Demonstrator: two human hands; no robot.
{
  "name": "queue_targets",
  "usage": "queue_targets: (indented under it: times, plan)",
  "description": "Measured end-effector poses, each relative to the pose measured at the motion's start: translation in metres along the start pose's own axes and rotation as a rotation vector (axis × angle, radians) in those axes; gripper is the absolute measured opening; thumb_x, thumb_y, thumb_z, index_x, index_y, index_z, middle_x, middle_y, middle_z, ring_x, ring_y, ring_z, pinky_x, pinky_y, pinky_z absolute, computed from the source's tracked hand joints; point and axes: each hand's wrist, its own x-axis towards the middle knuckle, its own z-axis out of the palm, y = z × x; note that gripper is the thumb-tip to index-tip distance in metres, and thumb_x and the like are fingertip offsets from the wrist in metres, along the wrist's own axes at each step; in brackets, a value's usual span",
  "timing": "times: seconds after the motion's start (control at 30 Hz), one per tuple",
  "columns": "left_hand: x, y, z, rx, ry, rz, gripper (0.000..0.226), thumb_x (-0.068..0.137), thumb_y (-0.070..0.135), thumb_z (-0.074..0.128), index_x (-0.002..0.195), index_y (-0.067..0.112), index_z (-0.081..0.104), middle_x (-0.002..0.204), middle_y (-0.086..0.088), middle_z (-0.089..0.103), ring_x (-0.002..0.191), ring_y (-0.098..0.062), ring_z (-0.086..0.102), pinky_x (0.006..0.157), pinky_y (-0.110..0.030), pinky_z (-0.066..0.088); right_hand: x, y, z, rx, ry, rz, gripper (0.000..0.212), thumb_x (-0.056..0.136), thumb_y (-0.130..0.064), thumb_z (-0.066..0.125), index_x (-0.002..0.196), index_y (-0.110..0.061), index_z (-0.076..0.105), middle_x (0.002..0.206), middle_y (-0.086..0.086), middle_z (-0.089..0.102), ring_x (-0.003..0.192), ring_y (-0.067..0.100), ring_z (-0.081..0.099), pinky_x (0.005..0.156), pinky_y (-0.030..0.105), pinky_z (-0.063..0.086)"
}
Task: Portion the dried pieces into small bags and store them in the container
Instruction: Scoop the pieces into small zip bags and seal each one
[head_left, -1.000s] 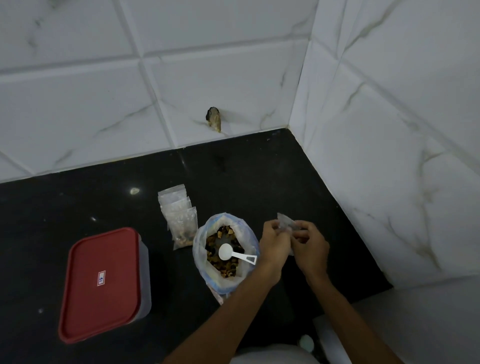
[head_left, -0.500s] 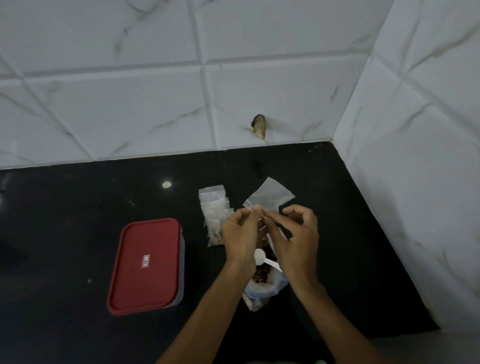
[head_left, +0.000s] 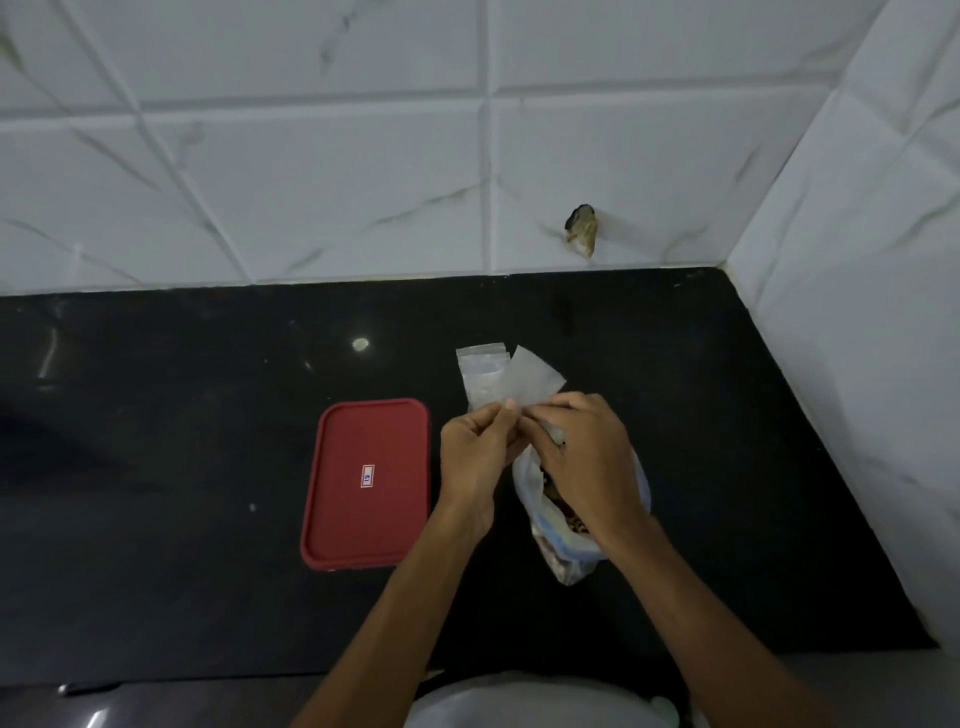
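Black tabletop meets white veined wall tiles, cornering far right. The left hand and right hand pinch a small bag over the open sack; red-lidded container sits just left.

Black counter beneath white marble-veined wall tiles.

My right hand covers most of the big bag, so I see only a sliver of the dried pieces inside. The stack of small bags is half hidden behind the held bag and my left hand; I can't count them. The label on the red lid is too small to read. A white shape is cut off at the near edge. I can't tell what the dark lump on the far wall is.
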Motion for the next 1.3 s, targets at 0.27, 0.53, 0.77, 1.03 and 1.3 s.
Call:
queue_targets:
  times: [0.27,0.53,0.77,1.03,1.3]
  plan:
    - [0.002,0.006,-0.015,0.069,-0.002,0.041,0.018,0.101,0.011,0.060,0.104,0.002,0.075,0.097,-0.013,0.079,0.095,-0.025,0.076,0.093,-0.046,0.060,0.019,-0.016,-0.008,-0.060,-0.225,0.108,0.029,0.099,-0.022,0.054,0.124,-0.007,0.059,0.118,0.006,0.060,0.112,0.017,0.057,0.088,0.009,0.030]
    - [0.006,0.003,-0.022,0.227,0.052,0.141,0.012,0.096,0.014,0.068,0.104,0.009,0.076,0.089,-0.005,0.080,0.084,-0.019,0.078,0.084,-0.045,0.063,-0.001,-0.031,-0.009,0.249,0.128,0.010,0.014,0.096,-0.020,0.061,0.087,-0.013,0.070,0.071,-0.013,0.061,0.062,-0.008,0.057,0.067,0.005,0.046]
    - [0.006,0.011,-0.023,0.532,0.136,0.370,0.014,0.092,0.017,0.073,0.081,0.026,0.073,0.070,0.011,0.073,0.066,0.000,0.071,0.062,-0.017,0.058,0.000,-0.035,-0.008,0.327,0.081,0.068,0.009,0.095,-0.018,0.062,0.090,-0.012,0.067,0.074,-0.009,0.063,0.066,-0.006,0.059,0.065,0.002,0.044]
    - [0.008,0.012,-0.022,0.643,0.142,0.443,0.014,0.090,0.019,0.075,0.078,0.024,0.073,0.067,0.015,0.070,0.065,0.002,0.069,0.060,-0.012,0.054,0.004,-0.025,0.006,0.388,0.144,0.100,0.009,0.093,-0.017,0.064,0.088,-0.011,0.067,0.076,-0.003,0.070,0.070,0.004,0.069,0.067,0.015,0.055]
    - [0.014,0.016,-0.034,0.785,0.174,0.523,0.017,0.089,0.012,0.073,0.075,0.022,0.071,0.064,0.019,0.063,0.069,0.004,0.067,0.061,-0.009,0.052,0.003,-0.010,0.000,0.261,0.276,0.111,0.008,0.090,-0.015,0.066,0.083,-0.014,0.063,0.073,-0.004,0.065,0.064,0.007,0.065,0.062,0.026,0.058]
